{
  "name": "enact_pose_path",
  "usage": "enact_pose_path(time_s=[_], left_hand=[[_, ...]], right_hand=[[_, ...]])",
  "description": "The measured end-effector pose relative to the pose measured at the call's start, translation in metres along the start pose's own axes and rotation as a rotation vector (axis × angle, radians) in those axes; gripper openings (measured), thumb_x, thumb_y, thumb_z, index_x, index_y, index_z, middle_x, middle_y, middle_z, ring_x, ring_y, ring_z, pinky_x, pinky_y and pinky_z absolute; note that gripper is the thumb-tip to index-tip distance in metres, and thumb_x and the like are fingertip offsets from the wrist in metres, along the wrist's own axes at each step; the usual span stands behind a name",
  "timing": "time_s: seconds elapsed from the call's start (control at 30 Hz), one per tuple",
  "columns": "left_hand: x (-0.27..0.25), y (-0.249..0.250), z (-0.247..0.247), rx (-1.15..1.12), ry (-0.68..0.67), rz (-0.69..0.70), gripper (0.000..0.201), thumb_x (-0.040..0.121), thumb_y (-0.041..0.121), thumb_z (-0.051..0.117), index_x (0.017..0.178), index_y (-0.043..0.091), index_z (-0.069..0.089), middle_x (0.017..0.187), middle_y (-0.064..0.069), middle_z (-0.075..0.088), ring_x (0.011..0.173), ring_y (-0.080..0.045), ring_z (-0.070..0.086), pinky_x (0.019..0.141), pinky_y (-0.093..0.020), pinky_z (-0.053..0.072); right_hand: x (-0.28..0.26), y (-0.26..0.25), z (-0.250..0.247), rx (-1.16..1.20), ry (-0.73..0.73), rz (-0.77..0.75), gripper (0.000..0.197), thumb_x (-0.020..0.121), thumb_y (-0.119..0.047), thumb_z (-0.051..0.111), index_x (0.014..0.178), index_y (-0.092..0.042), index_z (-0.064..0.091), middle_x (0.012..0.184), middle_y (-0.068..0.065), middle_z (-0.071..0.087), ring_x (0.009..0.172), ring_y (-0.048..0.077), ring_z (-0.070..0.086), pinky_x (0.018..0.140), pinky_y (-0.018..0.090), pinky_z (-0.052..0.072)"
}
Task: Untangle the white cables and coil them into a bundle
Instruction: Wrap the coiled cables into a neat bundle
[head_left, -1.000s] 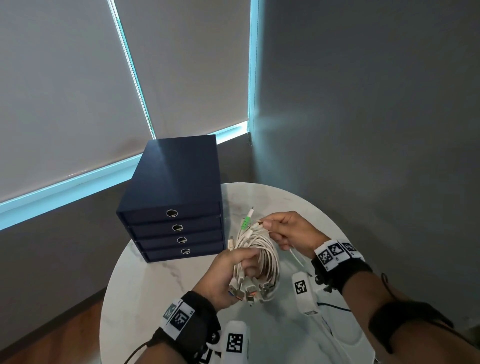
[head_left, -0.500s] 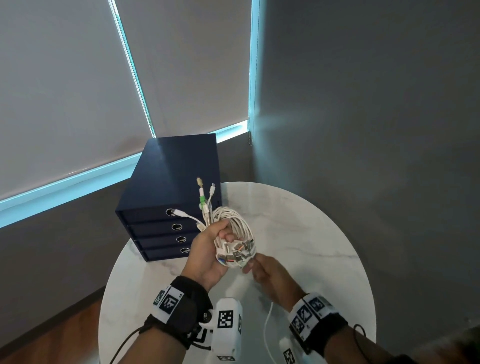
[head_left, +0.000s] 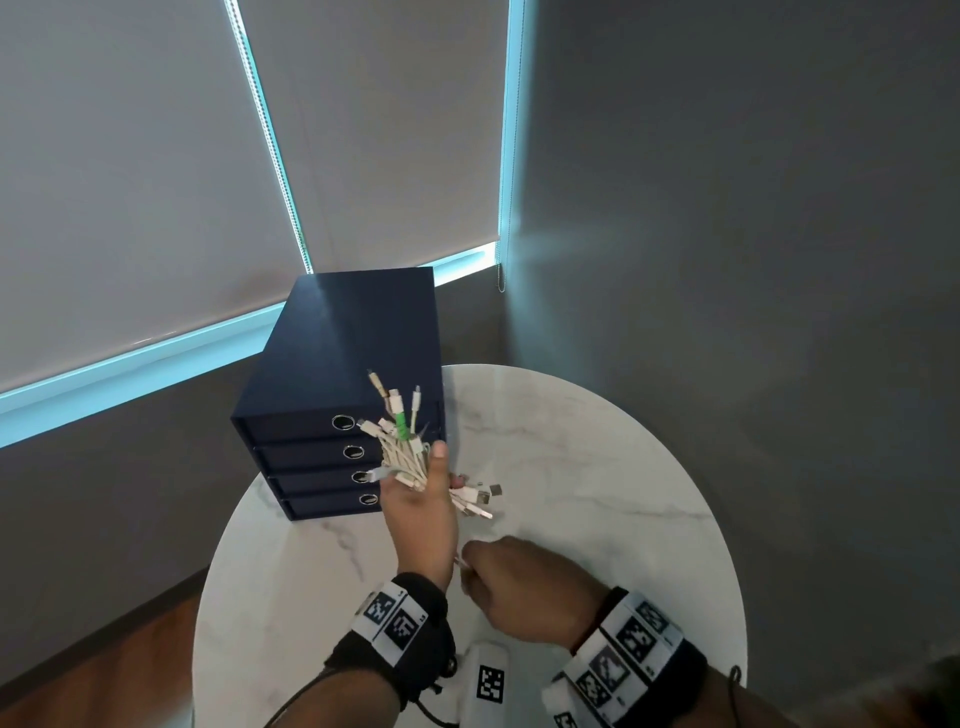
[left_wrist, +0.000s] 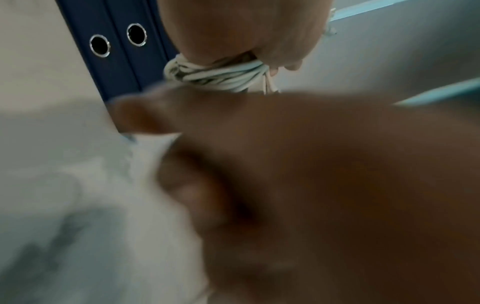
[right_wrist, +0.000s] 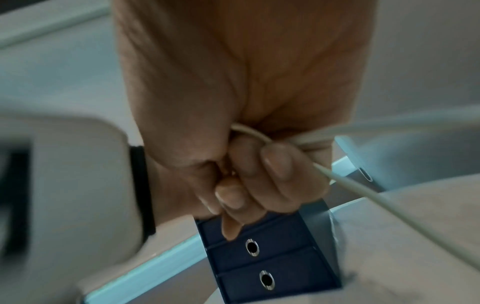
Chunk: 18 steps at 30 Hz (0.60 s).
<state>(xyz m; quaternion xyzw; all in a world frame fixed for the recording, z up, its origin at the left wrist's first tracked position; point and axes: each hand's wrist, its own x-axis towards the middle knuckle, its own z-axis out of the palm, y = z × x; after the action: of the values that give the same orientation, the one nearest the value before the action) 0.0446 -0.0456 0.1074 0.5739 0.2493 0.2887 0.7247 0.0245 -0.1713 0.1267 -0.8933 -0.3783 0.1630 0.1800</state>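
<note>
My left hand (head_left: 418, 499) grips a coiled bundle of white cables (head_left: 402, 460) in a fist above the table, in front of the drawer unit. Several plug ends fan out above the fist, one with a green collar (head_left: 400, 427), and more USB plugs (head_left: 480, 493) stick out to its right. In the left wrist view the coil (left_wrist: 215, 76) wraps under the left hand (left_wrist: 233, 30). My right hand (head_left: 519, 587) is closer to me, just below the left wrist. Its fingers (right_wrist: 275, 160) curl round a single white cable strand (right_wrist: 384, 203) that runs off to the right.
A dark blue four-drawer unit (head_left: 353, 338) stands at the back left of the round white marble table (head_left: 597, 467). Grey walls and a window with blinds close in behind. A wood floor shows past the table's left edge.
The left hand has lifted the bundle up and away toward the drawers. The right hand left the top of the coil, swung under it and drew back toward me with one strand.
</note>
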Motion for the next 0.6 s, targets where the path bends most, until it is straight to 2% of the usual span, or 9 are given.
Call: enact_pose_path(time_s=[0.07,0.13,0.23,0.3,0.33,0.4,0.43,0.5,0.6], left_hand=[[-0.004,-0.003,-0.002,0.063,-0.042,0.036,0.029,0.094,0.03,0.068,0.08,0.005,0.063,0.065,-0.011,0.069,0.059,-0.02,0.067,0.067,-0.037,0.057],[-0.004,-0.003,-0.004,0.091,-0.08,0.05,0.032,0.093,0.031,0.068,0.079,0.003,0.064,0.065,-0.012,0.07,0.06,-0.022,0.067,0.069,-0.039,0.058],[0.002,-0.003,-0.006,0.131,-0.104,0.045,0.031,0.094,0.03,0.068,0.08,0.003,0.064,0.063,-0.012,0.069,0.059,-0.022,0.067,0.07,-0.037,0.057],[0.004,-0.003,-0.008,0.137,-0.154,0.007,0.033,0.094,0.032,0.068,0.087,0.0,0.062,0.061,-0.01,0.067,0.058,-0.021,0.065,0.067,-0.038,0.056],[0.004,-0.004,-0.01,0.134,-0.203,-0.007,0.038,0.093,0.034,0.068,0.088,-0.002,0.061,0.059,-0.007,0.065,0.056,-0.019,0.064,0.064,-0.036,0.055],[0.001,-0.006,-0.013,0.128,-0.302,-0.047,0.046,0.093,0.038,0.064,0.084,-0.007,0.06,0.06,-0.005,0.063,0.055,-0.015,0.061,0.059,-0.029,0.052],[-0.002,-0.007,-0.014,0.131,-0.345,-0.087,0.049,0.094,0.04,0.06,0.083,-0.008,0.061,0.062,-0.008,0.063,0.057,-0.016,0.061,0.058,-0.029,0.051],[-0.008,-0.007,-0.013,0.1,-0.452,-0.198,0.048,0.097,0.041,0.055,0.079,-0.002,0.066,0.062,-0.014,0.059,0.058,-0.024,0.059,0.06,-0.034,0.051],[-0.019,0.0,-0.006,-0.111,-0.564,-0.39,0.035,0.098,0.036,0.057,0.08,0.007,0.066,0.063,-0.015,0.048,0.055,-0.027,0.056,0.063,-0.04,0.053]], right_hand=[[-0.001,-0.008,-0.021,0.043,-0.009,-0.013,0.021,0.091,-0.033,0.05,0.084,-0.014,0.056,0.083,0.005,0.063,0.076,0.023,0.06,0.062,0.033,0.043],[0.0,-0.011,-0.039,0.231,-0.124,0.039,0.029,0.083,-0.045,0.061,0.076,-0.017,0.057,0.069,-0.005,0.055,0.064,0.013,0.052,0.059,0.03,0.039],[-0.002,-0.005,-0.055,0.493,-0.275,0.082,0.051,0.077,-0.061,0.064,0.08,-0.01,0.057,0.072,0.004,0.048,0.067,0.015,0.045,0.064,0.032,0.034],[-0.004,-0.003,-0.067,0.502,-0.302,0.05,0.045,0.085,-0.046,0.064,0.09,-0.001,0.061,0.08,0.005,0.055,0.074,0.014,0.05,0.07,0.031,0.038],[-0.003,-0.001,-0.073,0.473,-0.287,0.027,0.033,0.09,-0.035,0.063,0.094,-0.001,0.065,0.079,0.001,0.06,0.073,0.009,0.052,0.07,0.027,0.04],[0.0,0.003,-0.088,0.403,-0.208,0.019,0.017,0.096,-0.021,0.058,0.089,-0.011,0.07,0.063,-0.016,0.06,0.057,-0.002,0.049,0.06,0.015,0.038],[0.004,0.006,-0.095,0.358,-0.161,0.028,0.019,0.097,-0.02,0.056,0.086,-0.016,0.071,0.055,-0.018,0.056,0.051,-0.002,0.046,0.055,0.014,0.036],[0.012,0.01,-0.107,0.274,-0.112,0.028,0.022,0.096,-0.02,0.055,0.083,-0.019,0.072,0.053,-0.016,0.055,0.05,0.0,0.044,0.054,0.019,0.036],[0.025,0.022,-0.115,0.239,-0.064,0.016,0.016,0.093,-0.023,0.062,0.083,-0.016,0.072,0.073,-0.006,0.067,0.065,0.005,0.054,0.068,0.029,0.046]])
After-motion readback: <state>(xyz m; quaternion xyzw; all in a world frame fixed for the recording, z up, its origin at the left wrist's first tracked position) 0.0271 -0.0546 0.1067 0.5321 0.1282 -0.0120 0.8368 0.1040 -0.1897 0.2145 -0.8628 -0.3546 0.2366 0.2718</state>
